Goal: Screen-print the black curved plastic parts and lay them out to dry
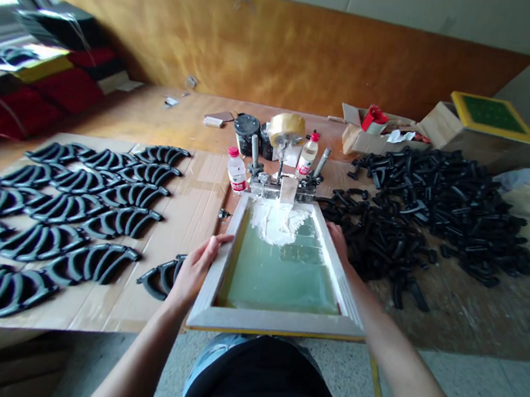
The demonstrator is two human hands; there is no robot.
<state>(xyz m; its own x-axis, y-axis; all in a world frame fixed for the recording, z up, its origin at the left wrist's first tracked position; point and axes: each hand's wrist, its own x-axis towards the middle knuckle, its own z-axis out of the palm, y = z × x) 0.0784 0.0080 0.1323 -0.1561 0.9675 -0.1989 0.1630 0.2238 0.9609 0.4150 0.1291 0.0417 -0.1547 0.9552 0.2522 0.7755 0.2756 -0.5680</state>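
Note:
A wooden-framed printing screen point(273, 322) with green mesh lies tilted up in front of me, hinged to a metal clamp point(280, 186) at its far end. White ink point(275, 223) is smeared over the far part of the mesh. My left hand point(197, 268) grips the frame's left rail, thumb over the top. My right hand point(340, 242) holds the right rail, fingers partly hidden behind it. A black curved plastic part point(160, 276) lies just left of my left hand.
Rows of several black curved parts point(72, 212) lie on cardboard at the left. A big heap of the same parts point(430, 207) fills the right. Two small bottles point(237, 170), a tape roll point(286, 128), a black tub point(246, 129) and boxes point(479, 126) stand behind.

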